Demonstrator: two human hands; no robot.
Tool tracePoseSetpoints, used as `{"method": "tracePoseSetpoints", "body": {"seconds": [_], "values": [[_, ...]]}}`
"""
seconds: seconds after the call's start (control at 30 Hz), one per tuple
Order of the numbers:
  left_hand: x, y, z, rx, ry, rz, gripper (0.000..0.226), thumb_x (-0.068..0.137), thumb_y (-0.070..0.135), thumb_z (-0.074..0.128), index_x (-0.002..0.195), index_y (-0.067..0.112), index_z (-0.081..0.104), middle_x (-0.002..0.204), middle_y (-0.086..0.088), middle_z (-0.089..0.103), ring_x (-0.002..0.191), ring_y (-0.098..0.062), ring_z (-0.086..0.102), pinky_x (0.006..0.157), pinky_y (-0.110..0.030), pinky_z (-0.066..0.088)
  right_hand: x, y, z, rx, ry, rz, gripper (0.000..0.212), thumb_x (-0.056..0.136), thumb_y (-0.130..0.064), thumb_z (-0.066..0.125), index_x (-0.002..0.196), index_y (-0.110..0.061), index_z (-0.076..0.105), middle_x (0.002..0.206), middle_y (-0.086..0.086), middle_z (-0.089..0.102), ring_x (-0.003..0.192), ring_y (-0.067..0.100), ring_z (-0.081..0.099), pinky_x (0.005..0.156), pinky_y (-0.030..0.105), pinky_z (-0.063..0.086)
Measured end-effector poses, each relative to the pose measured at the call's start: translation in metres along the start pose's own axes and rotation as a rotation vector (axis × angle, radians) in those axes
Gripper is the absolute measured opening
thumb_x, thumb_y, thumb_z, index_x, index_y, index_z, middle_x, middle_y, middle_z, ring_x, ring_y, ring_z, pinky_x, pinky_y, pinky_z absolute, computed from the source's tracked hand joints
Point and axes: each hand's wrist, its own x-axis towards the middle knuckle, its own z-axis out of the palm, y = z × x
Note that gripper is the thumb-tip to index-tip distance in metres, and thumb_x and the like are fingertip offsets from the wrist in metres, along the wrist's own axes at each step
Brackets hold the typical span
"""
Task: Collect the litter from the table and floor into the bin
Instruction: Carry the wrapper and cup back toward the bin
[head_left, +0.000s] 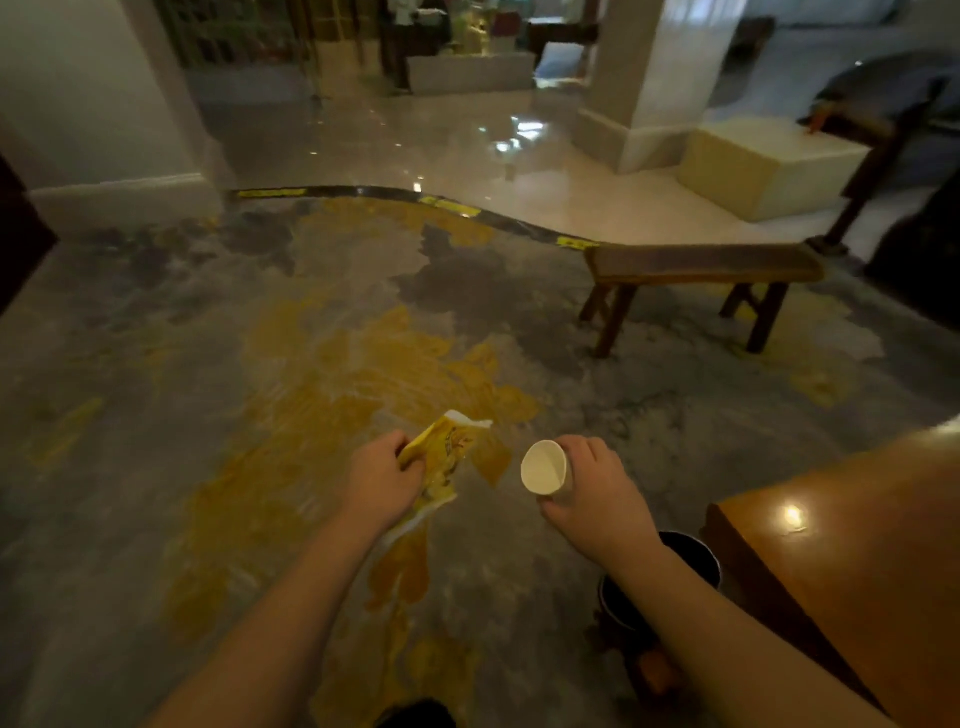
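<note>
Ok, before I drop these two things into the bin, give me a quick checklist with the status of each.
1. Left hand grips the yellow wrapper: ok.
2. Right hand grips the paper cup: ok.
3. Cup empty: ok, its inside looks white and bare.
4. Bin within reach, under the right forearm beside the wooden table: ok.
5. Hands over the bin's mouth: not ok.
6. Room inside the bin: cannot tell.
</note>
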Motion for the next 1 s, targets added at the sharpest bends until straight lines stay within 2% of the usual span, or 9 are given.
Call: {"method": "tracePoseSetpoints", "body": {"seconds": [0.17, 0.27, 0.4, 0.47, 0.53, 0.6, 0.7, 0.8, 1.0], "values": [[0.103, 0.014, 0.017, 0.027, -0.172, 0.123, 0.027, 0.082, 0.022, 0.065, 0.059, 0.022, 0.052, 0.052, 0.006, 0.051, 0.047, -0.008, 0.047, 0.042, -0.028, 0.024, 0.044, 0.001, 0.009, 0.018, 0.072, 0.168, 0.065, 0.073, -0.04, 0.079, 0.127, -0.031, 0.043, 0.124, -0.006, 0.049, 0.112, 0.016, 0.048, 0.084, 0.033, 0.049], [0.152, 0.034, 0.051, 0.016, -0.297, 0.19, 0.03, 0.081, 0.023, 0.066, 0.057, 0.024, 0.049, 0.05, 0.005, 0.051, 0.045, -0.005, 0.048, 0.043, -0.027, 0.022, 0.06, 0.02, 0.012, 0.015, 0.119, 0.301, 0.064, 0.075, -0.041, 0.078, 0.127, -0.032, 0.042, 0.125, -0.005, 0.05, 0.114, 0.017, 0.048, 0.087, 0.035, 0.05], [0.201, 0.072, 0.107, 0.026, -0.425, 0.3, 0.027, 0.079, 0.023, 0.067, 0.057, 0.023, 0.05, 0.05, 0.006, 0.052, 0.047, -0.001, 0.051, 0.042, -0.026, 0.024, 0.081, 0.061, 0.017, 0.035, 0.164, 0.481, 0.064, 0.075, -0.045, 0.075, 0.127, -0.035, 0.04, 0.125, -0.008, 0.049, 0.113, 0.016, 0.048, 0.084, 0.032, 0.047], [0.222, 0.091, 0.134, 0.044, -0.482, 0.344, 0.025, 0.079, 0.02, 0.066, 0.059, 0.023, 0.051, 0.054, 0.005, 0.055, 0.051, -0.006, 0.052, 0.044, -0.026, 0.026, 0.095, 0.084, 0.022, 0.055, 0.204, 0.527, 0.062, 0.075, -0.046, 0.075, 0.126, -0.034, 0.042, 0.124, -0.007, 0.051, 0.109, 0.016, 0.05, 0.081, 0.032, 0.047], [0.242, 0.112, 0.16, 0.076, -0.536, 0.364, 0.02, 0.079, 0.017, 0.065, 0.062, 0.02, 0.054, 0.06, 0.003, 0.058, 0.061, -0.022, 0.058, 0.049, -0.031, 0.032, 0.11, 0.107, 0.025, 0.063, 0.23, 0.559, 0.06, 0.075, -0.047, 0.075, 0.124, -0.033, 0.043, 0.121, -0.007, 0.053, 0.106, 0.017, 0.053, 0.079, 0.033, 0.048], [0.26, 0.13, 0.181, 0.132, -0.574, 0.374, 0.019, 0.08, 0.017, 0.064, 0.063, 0.019, 0.055, 0.063, -0.001, 0.059, 0.066, -0.028, 0.059, 0.052, -0.033, 0.034, 0.123, 0.124, 0.026, 0.081, 0.229, 0.629, 0.058, 0.075, -0.047, 0.075, 0.121, -0.034, 0.042, 0.12, -0.006, 0.053, 0.105, 0.018, 0.054, 0.076, 0.034, 0.049], [0.285, 0.151, 0.214, 0.185, -0.647, 0.4, 0.022, 0.079, 0.016, 0.062, 0.06, 0.019, 0.051, 0.06, 0.001, 0.056, 0.066, -0.029, 0.059, 0.05, -0.033, 0.029, 0.138, 0.147, 0.033, 0.111, 0.23, 0.704, 0.056, 0.075, -0.045, 0.072, 0.12, -0.033, 0.04, 0.119, -0.005, 0.054, 0.106, 0.021, 0.055, 0.076, 0.037, 0.05], [0.303, 0.169, 0.244, 0.246, -0.732, 0.428, 0.015, 0.078, 0.018, 0.061, 0.064, 0.018, 0.055, 0.065, -0.001, 0.06, 0.067, -0.026, 0.06, 0.051, -0.032, 0.033, 0.145, 0.161, 0.04, 0.151, 0.215, 0.788, 0.058, 0.074, -0.045, 0.072, 0.121, -0.034, 0.04, 0.119, -0.007, 0.055, 0.107, 0.02, 0.054, 0.076, 0.036, 0.049], [0.327, 0.188, 0.327, 0.326, -0.924, 0.496, 0.011, 0.078, 0.022, 0.063, 0.069, 0.017, 0.062, 0.065, 0.002, 0.063, 0.065, -0.021, 0.06, 0.05, -0.029, 0.036, 0.143, 0.188, 0.073, 0.344, 0.283, 1.084, 0.063, 0.071, -0.048, 0.076, 0.122, -0.038, 0.04, 0.119, -0.008, 0.052, 0.109, 0.016, 0.051, 0.082, 0.038, 0.052]]}}
